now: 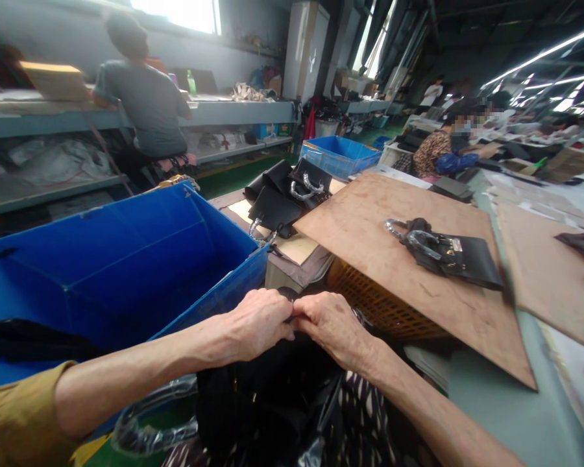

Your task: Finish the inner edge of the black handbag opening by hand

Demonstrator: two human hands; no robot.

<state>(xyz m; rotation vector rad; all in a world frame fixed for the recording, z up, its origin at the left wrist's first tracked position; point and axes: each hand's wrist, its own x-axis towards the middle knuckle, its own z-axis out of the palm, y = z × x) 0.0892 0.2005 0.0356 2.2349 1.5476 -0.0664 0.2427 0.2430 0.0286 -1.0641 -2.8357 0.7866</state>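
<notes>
Hands: left hand (264, 322) and right hand (331, 324) together, fingertips pinched on black bag (267, 395), exact part hidden | Bag: on lap, wrapped handle (148, 442) out left | Left: blue bin (224, 292) | Right: board (365, 220) on yellow crate (384, 303), second bag (472, 259) atop

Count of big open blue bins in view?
2: one left of the left hand, one beyond the pile of black bags. A small blue item farther back is unclear; others may be hidden.
</notes>
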